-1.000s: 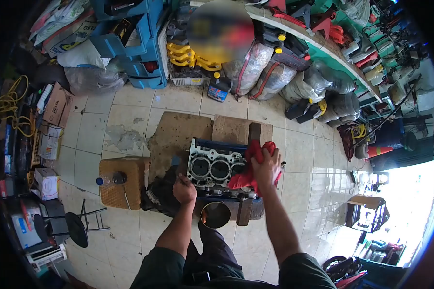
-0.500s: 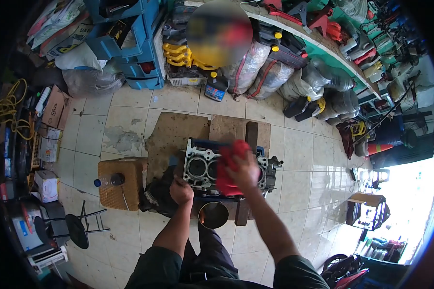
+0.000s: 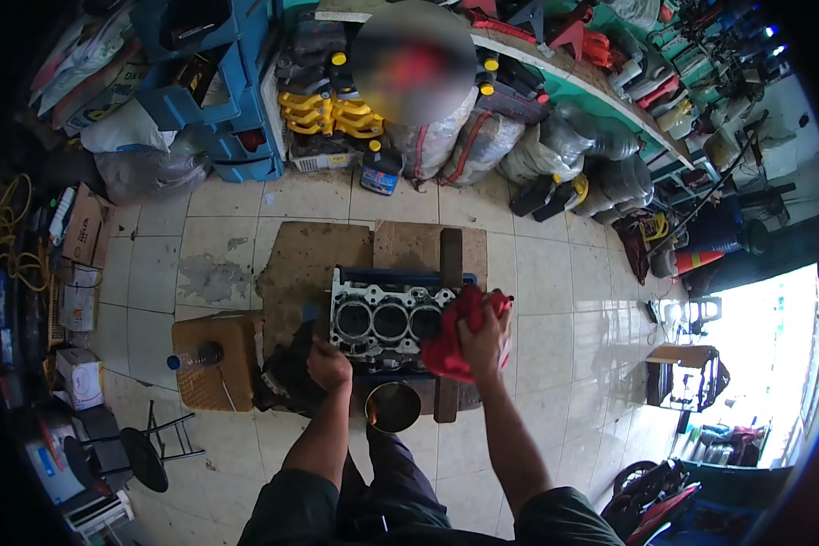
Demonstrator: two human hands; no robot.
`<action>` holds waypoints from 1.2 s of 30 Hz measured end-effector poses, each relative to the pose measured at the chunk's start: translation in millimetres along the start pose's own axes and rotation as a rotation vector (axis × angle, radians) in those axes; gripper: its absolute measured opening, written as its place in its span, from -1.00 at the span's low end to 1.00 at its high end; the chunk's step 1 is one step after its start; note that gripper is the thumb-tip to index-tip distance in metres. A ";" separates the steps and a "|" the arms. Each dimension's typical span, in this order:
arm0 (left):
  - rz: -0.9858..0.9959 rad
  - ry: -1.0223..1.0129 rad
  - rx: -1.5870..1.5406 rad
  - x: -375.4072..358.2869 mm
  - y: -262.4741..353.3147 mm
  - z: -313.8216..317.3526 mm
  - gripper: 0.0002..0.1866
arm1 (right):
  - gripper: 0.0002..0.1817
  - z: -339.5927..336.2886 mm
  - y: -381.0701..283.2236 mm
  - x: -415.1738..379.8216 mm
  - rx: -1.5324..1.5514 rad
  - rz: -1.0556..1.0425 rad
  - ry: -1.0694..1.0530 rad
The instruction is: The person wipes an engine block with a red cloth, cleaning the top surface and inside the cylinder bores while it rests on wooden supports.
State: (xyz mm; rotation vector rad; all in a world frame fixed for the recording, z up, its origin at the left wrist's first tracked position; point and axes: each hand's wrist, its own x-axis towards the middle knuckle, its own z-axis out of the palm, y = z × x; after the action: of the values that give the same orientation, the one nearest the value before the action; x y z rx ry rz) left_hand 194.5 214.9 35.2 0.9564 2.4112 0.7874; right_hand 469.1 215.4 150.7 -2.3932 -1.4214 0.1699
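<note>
An engine block (image 3: 389, 296) with several open round cylinder bores lies on cardboard, its deck facing up. My right hand (image 3: 485, 338) grips a bunched red cloth (image 3: 452, 348), pressed over the block's right end and hiding it. At the block's lower left corner, my left hand (image 3: 330, 366) is closed against the edge, with its fingertips partly hidden. Below the block, close to my legs, stands a round metal tin (image 3: 393, 407) with an open top. Dark crumpled fabric (image 3: 287, 378) sits left of my left hand.
A wooden bar (image 3: 449, 259) runs under the block. A woven stool (image 3: 200, 391) at left carries a plastic bottle (image 3: 196, 356). Blue bins (image 3: 246, 150), filled sacks (image 3: 482, 146) and a jug (image 3: 381, 171) line the back. A black folding stool (image 3: 143, 460) stands lower left.
My right hand has slid the red cloth rightward along the block, uncovering more bores. My left hand stays by the left corner. The whole view has shifted slightly.
</note>
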 end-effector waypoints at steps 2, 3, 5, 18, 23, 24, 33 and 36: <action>0.025 0.015 0.021 -3.9 -5.8 -0.2 -0.41 | -0.31 -9.0 10.6 -35.3 0.019 0.014 -0.026; 0.029 0.011 0.016 -3.4 -9.1 1.6 -0.41 | -0.31 -18.7 9.9 -45.2 -0.001 0.044 -0.135; 0.048 -0.009 -0.013 -1.3 -16.0 4.9 -0.43 | -0.31 -39.2 4.6 -38.1 -0.015 0.079 -0.230; 0.013 -0.051 0.084 -1.0 -3.7 -1.9 -0.41 | -0.29 -60.4 23.8 -2.8 0.068 0.144 -0.539; 0.081 0.005 0.000 -0.8 -14.7 4.6 -0.41 | -0.31 -33.3 25.6 70.2 0.184 -0.105 -0.137; 0.079 0.000 0.009 -3.2 -15.3 2.8 -0.41 | -0.31 -24.4 25.0 76.8 0.183 -0.098 -0.145; 0.026 -0.007 0.049 -3.1 -3.7 -1.5 -0.41 | -0.15 20.8 30.2 135.4 -0.227 0.268 -0.403; 0.055 -0.011 0.009 -1.3 -14.3 2.2 -0.41 | -0.16 37.8 33.9 125.1 -0.029 0.250 -0.121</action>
State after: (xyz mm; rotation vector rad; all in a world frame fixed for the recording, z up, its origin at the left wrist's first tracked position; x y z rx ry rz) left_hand 189.8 206.2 24.6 1.0321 2.3900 0.7895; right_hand 547.8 318.3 112.8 -2.6182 -1.1755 0.3647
